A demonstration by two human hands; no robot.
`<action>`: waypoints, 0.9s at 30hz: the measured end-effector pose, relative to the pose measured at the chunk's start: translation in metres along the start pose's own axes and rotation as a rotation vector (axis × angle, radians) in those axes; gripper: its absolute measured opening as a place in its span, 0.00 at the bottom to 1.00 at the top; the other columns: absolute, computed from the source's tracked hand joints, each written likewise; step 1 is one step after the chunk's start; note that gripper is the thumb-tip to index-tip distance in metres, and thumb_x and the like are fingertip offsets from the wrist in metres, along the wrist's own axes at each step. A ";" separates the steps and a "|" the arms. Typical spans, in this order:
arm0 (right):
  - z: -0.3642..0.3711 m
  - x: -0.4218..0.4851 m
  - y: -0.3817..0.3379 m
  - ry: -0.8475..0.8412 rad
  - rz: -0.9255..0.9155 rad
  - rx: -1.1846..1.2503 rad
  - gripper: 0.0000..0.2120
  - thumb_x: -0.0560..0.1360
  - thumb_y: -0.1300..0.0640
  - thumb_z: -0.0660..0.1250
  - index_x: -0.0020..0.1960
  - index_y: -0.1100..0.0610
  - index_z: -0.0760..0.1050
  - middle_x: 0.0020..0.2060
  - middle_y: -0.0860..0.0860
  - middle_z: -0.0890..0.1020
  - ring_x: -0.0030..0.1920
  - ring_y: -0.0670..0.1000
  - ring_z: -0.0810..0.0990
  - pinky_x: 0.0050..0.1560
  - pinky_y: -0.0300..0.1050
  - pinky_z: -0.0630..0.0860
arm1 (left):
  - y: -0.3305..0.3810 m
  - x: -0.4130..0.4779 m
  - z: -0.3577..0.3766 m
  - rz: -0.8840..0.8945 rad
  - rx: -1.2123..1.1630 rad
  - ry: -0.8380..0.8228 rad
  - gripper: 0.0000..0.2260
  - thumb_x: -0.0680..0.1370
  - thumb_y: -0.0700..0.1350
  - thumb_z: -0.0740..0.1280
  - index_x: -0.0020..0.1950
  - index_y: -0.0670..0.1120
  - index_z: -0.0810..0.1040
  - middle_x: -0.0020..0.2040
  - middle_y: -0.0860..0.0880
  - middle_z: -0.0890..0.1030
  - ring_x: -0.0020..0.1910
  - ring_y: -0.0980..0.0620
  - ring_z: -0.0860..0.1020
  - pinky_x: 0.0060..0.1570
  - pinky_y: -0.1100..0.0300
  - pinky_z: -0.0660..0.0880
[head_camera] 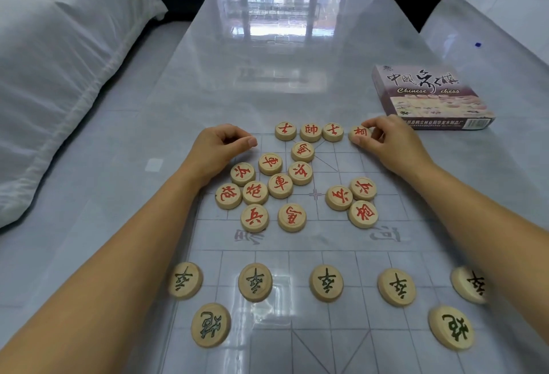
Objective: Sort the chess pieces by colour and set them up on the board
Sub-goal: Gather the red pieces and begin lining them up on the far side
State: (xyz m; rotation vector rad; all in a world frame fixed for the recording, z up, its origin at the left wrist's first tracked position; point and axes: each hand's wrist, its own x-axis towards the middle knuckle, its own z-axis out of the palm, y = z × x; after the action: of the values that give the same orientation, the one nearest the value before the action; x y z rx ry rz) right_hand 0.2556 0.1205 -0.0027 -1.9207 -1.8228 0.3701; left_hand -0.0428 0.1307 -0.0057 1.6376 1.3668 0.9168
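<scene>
Nearest you, two black cannons point(211, 325) and a row of five black soldiers point(326, 283) are sitting spaced out on the board point(335, 344). Mid-board, a loose cluster of red pieces point(280, 185) is lying jumbled, some touching. Your left hand point(219, 144) is resting at the far left edge, fingers curled in, thumb against forefinger. Your right hand point(395, 143) is pinching a red piece point(359, 133) just beside the three red pieces point(310, 132) lining the far edge. Beyond, the chess box point(427, 97) is lying on the table point(267, 61).
</scene>
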 end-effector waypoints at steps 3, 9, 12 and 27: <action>0.004 0.001 0.003 0.045 -0.008 -0.003 0.22 0.73 0.43 0.66 0.60 0.57 0.74 0.47 0.52 0.73 0.46 0.50 0.71 0.45 0.45 0.67 | -0.001 0.000 0.000 -0.006 0.010 0.003 0.02 0.74 0.45 0.68 0.43 0.49 0.80 0.42 0.52 0.82 0.43 0.57 0.78 0.42 0.71 0.74; 0.007 0.002 0.007 0.058 -0.020 0.013 0.22 0.73 0.43 0.66 0.60 0.56 0.74 0.45 0.50 0.71 0.45 0.49 0.71 0.43 0.44 0.66 | 0.001 -0.002 -0.001 -0.008 -0.020 0.009 0.02 0.74 0.44 0.68 0.44 0.48 0.80 0.43 0.51 0.82 0.44 0.57 0.78 0.46 0.67 0.72; 0.007 0.002 0.007 0.053 -0.018 0.015 0.22 0.73 0.43 0.66 0.60 0.55 0.74 0.45 0.50 0.71 0.45 0.50 0.71 0.43 0.44 0.65 | 0.004 -0.005 -0.005 -0.032 -0.081 -0.016 0.03 0.75 0.42 0.67 0.46 0.48 0.80 0.45 0.52 0.82 0.46 0.58 0.79 0.49 0.67 0.73; 0.009 0.003 0.009 0.058 -0.018 0.014 0.19 0.73 0.43 0.65 0.58 0.55 0.74 0.44 0.50 0.72 0.45 0.50 0.71 0.43 0.44 0.65 | 0.021 -0.034 -0.038 -0.092 0.300 -0.367 0.14 0.73 0.40 0.69 0.57 0.52 0.77 0.48 0.50 0.76 0.44 0.56 0.74 0.42 0.73 0.72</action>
State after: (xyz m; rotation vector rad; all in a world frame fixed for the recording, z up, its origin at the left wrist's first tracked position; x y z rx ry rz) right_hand 0.2598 0.1248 -0.0144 -1.8849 -1.7939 0.3175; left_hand -0.0737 0.0999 0.0284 1.8384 1.3502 0.3423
